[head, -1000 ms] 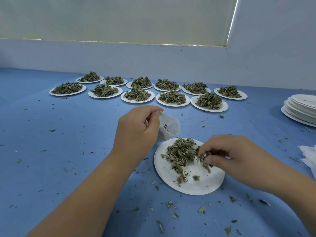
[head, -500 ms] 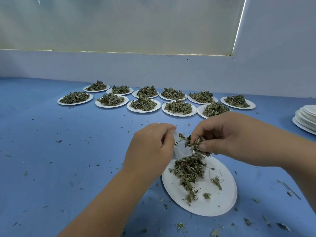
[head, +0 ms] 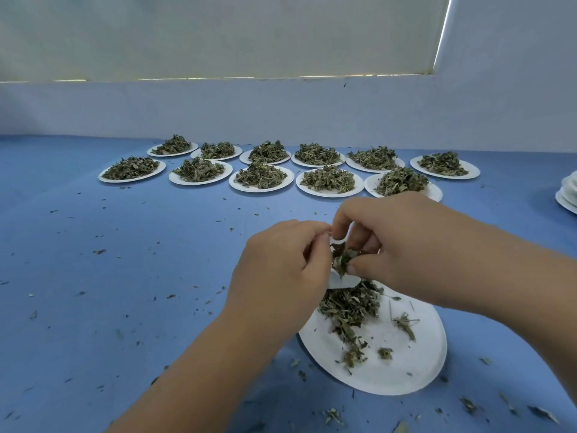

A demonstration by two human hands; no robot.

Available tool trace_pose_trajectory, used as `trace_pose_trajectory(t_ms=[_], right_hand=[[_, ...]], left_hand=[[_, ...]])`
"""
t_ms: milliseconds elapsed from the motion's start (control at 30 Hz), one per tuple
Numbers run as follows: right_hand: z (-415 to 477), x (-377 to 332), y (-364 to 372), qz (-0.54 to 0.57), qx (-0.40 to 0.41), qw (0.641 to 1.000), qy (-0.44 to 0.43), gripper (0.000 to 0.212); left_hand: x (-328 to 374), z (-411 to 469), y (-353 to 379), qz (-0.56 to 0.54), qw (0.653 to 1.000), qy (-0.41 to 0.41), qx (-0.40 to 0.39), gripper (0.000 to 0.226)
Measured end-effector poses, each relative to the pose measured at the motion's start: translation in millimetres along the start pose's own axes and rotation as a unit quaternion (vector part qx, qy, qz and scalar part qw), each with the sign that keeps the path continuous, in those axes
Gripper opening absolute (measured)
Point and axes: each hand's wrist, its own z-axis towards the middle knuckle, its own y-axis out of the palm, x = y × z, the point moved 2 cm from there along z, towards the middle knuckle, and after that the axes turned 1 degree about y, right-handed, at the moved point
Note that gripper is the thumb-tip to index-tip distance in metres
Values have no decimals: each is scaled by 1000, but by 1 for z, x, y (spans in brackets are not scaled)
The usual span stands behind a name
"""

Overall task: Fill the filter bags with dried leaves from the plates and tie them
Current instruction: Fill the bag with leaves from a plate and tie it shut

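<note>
My left hand point(head: 281, 270) grips a small white filter bag point(head: 342, 281), which is mostly hidden between my two hands. Against the bag's mouth, my right hand point(head: 406, 245) pinches a clump of dried leaves point(head: 342, 259). Both hands hover over the far edge of a white paper plate point(head: 406, 364) on the blue table. A loose pile of dried leaves point(head: 349, 307) lies on that plate just below the bag.
Several white plates heaped with dried leaves point(head: 260, 176) stand in two rows at the back. A stack of bare white plates point(head: 569, 195) sits at the right edge. Leaf crumbs are scattered over the blue table point(head: 125, 276). A wall rises behind the rows.
My right hand lifted a pinch of leaves off the plate and carried it up and left to the bag in my left hand. The camera has tilted up a little.
</note>
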Motion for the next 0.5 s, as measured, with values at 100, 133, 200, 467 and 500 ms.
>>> trace_pose_trajectory(t_ms=[100,133,200,467,500], right_hand=[[0,-6,1,-17,57,998,-11,17],[0,-8,2,-25,73,997,-17,13],[1,-14,6,-44,82,995,-30,5],[-3,-16,2,19,96,995,-28,10],[-3,-16,2,25,112,993,-32,12]], left_hand=[[0,-1,-1,-31,999,-21,2,25],[0,-1,-1,-49,998,-33,0,24],[0,-1,0,-90,994,-62,-8,29],[-2,0,-4,-181,974,-137,-10,27],[-2,1,-4,-190,972,-140,-13,26]])
